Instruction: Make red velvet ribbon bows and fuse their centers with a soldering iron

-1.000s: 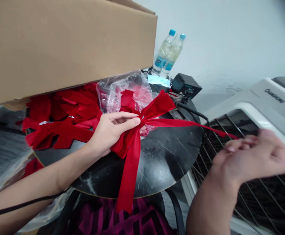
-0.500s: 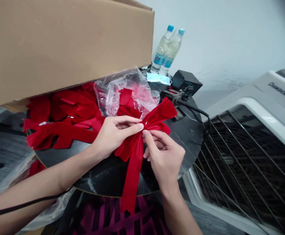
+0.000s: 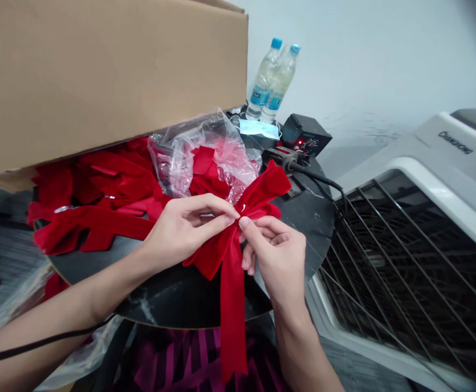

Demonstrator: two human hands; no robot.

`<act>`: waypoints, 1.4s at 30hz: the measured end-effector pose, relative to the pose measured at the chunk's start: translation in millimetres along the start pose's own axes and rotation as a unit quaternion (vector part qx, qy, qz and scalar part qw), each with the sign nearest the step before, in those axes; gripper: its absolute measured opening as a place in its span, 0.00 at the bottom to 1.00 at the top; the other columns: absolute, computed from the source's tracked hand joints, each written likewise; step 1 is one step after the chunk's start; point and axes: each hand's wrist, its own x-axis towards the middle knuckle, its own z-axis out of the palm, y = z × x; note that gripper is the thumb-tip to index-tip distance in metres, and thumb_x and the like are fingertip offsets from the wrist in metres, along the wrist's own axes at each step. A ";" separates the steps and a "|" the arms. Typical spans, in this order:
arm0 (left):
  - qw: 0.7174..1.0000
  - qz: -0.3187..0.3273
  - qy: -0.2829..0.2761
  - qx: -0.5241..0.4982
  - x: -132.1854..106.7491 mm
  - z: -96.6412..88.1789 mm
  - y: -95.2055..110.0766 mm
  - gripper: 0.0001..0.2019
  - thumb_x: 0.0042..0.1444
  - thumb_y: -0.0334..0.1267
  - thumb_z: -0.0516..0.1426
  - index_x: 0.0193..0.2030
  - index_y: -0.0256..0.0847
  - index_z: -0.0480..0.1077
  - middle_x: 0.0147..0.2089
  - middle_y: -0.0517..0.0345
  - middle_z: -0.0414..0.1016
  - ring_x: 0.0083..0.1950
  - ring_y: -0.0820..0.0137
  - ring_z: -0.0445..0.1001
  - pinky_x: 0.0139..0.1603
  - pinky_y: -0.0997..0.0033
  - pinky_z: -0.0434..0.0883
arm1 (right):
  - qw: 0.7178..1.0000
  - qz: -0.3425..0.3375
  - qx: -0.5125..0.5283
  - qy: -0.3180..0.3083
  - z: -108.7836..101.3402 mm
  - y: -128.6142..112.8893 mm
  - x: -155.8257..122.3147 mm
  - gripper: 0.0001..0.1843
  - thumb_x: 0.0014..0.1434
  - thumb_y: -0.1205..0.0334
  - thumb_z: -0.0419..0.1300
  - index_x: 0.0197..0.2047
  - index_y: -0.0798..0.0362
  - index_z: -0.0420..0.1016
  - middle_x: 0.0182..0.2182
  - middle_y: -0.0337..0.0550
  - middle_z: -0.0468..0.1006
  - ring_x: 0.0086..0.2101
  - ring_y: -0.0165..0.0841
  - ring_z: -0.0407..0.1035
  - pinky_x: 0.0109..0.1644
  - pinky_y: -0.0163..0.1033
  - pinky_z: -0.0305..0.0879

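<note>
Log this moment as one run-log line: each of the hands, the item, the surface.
left hand: pinching red velvet bow at centre | right hand: pinching same bow | beneath: black marble tabletop

A cardboard box (image 3: pixel 99 81) overhangs the velvet bows (image 3: pixel 99 185), blocking upward reach.

two hands (image 3: pixel 184 231) (image 3: pixel 276 258), one red bow (image 3: pixel 232 256), two bottles (image 3: pixel 263 79) (image 3: pixel 281 84).

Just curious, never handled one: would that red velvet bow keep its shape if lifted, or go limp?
The red velvet bow is probably light and limp: its tail droops over the edge of the black marble tabletop. The upper loop, standing beside the left hand, may be slightly stiffer, yet likely crushes easily.
</note>
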 end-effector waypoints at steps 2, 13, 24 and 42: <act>1.000 -0.022 0.007 0.001 0.0 0.5 0.1 0.07 0.61 0.41 0.66 0.42 0.42 0.83 0.43 0.54 0.85 0.47 0.64 0.82 0.51 0.72 0.77 | 1.000 0.002 0.004 -0.002 0.1 0.6 0.2 0.16 0.56 0.51 0.73 0.31 0.55 0.78 0.22 0.38 0.79 0.12 0.26 0.67 0.11 0.27 0.58; 0.996 -0.085 -0.002 -0.024 5.4 -3.3 -3.9 0.12 0.58 0.42 0.68 0.47 0.43 0.85 0.49 0.52 0.87 0.52 0.60 0.83 0.57 0.68 0.77 | 0.993 -0.063 0.012 0.101 -59.7 3.5 58.8 0.18 0.52 0.53 0.76 0.27 0.59 0.78 0.16 0.35 0.73 0.12 0.21 0.61 0.12 0.24 0.56; 0.995 -0.096 -0.014 -0.036 6.8 -4.3 -6.1 0.11 0.58 0.43 0.68 0.45 0.45 0.85 0.48 0.54 0.87 0.50 0.62 0.84 0.53 0.71 0.77 | 0.988 -0.057 0.042 0.139 -99.1 13.0 175.5 0.26 0.46 0.69 0.75 0.45 0.50 0.68 0.27 0.33 0.80 0.25 0.27 0.77 0.30 0.28 0.76; 0.993 -0.114 0.003 0.019 11.0 -3.7 -16.2 0.08 0.59 0.37 0.65 0.45 0.44 0.85 0.48 0.55 0.86 0.49 0.64 0.83 0.54 0.71 0.78 | 0.863 -0.370 -0.137 0.316 -93.8 4.3 78.7 0.06 0.52 0.66 0.64 0.33 0.49 0.71 0.20 0.33 0.71 0.17 0.34 0.70 0.18 0.37 0.64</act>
